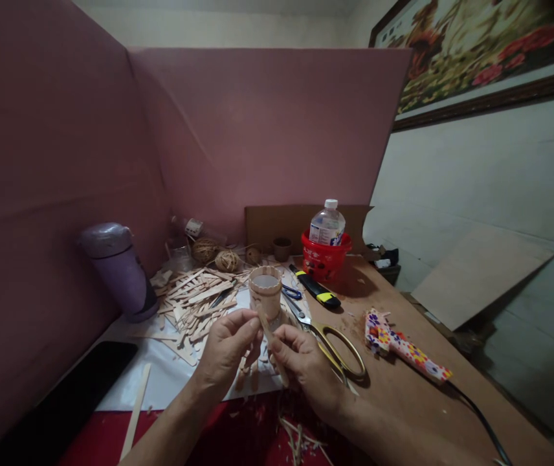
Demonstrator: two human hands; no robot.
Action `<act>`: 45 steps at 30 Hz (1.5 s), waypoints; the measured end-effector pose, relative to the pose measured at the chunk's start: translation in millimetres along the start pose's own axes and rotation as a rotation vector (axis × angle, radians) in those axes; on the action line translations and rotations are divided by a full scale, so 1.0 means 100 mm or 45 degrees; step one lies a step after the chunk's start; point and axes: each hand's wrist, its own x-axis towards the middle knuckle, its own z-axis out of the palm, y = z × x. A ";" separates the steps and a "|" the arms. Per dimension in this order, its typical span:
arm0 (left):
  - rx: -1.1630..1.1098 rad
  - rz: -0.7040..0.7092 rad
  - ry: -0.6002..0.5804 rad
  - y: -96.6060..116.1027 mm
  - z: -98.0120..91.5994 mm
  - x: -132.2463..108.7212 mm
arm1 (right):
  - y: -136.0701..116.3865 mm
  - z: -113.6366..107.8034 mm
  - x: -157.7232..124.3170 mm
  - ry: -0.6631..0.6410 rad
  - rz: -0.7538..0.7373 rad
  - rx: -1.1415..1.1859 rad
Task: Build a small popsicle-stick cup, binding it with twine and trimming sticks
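Between my two hands is a wooden craft stick (266, 325), tilted, its upper end pinched by my left hand (238, 340). My right hand (301, 362) grips the same stick lower down, with thumb and fingers closed on it. Just behind the fingers stands a round cup (265, 294) walled with craft sticks, open at the top. A heap of loose craft sticks (199, 298) spreads to the left of it on white paper (155, 382). Gold-handled scissors (340, 349) lie beside my right hand.
A yellow-black utility knife (318, 289) and a flowered glue gun (403, 343) with its cord lie at right. Behind them a red bucket (325, 262) holds a plastic bottle (328, 226). Twine balls (227, 261), a small brown pot (281, 248) and a purple tumbler (121, 272) stand farther back and left.
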 end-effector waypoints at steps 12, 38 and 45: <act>0.206 0.129 0.031 -0.02 0.00 -0.01 | 0.02 0.00 0.01 -0.076 0.015 0.090; 0.485 -0.010 -0.143 0.15 -0.05 -0.03 | 0.01 -0.06 -0.07 0.254 -0.455 -0.995; 0.492 -0.001 -0.219 0.11 -0.04 -0.04 | -0.03 -0.04 -0.09 0.244 -0.624 -1.240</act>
